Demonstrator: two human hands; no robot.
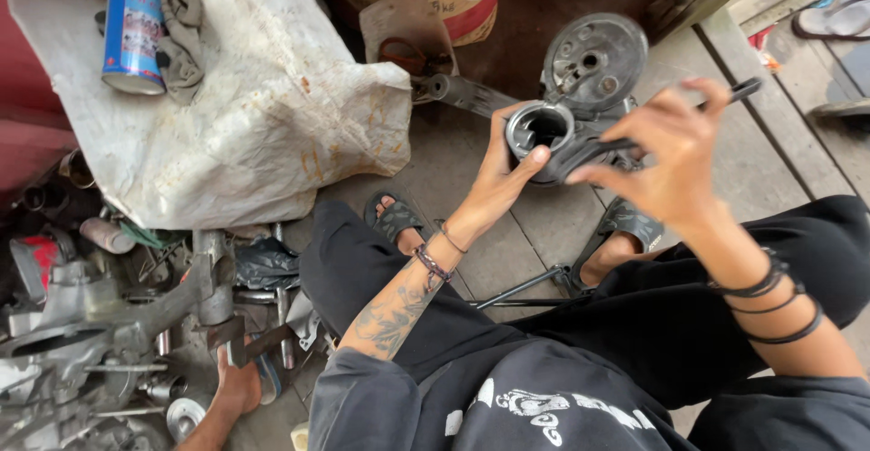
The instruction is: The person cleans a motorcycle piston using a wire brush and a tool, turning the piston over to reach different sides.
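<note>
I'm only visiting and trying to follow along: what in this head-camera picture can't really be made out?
- Metal cylinder: the left hand wraps it, so its lower part is hidden.
- Dark tool: the right hand covers its middle, so I cannot tell its kind.
- Round metal cover: what it is mounted on is hidden behind the hands.
- Pile of metal parts: cut off by the left edge.
</note>
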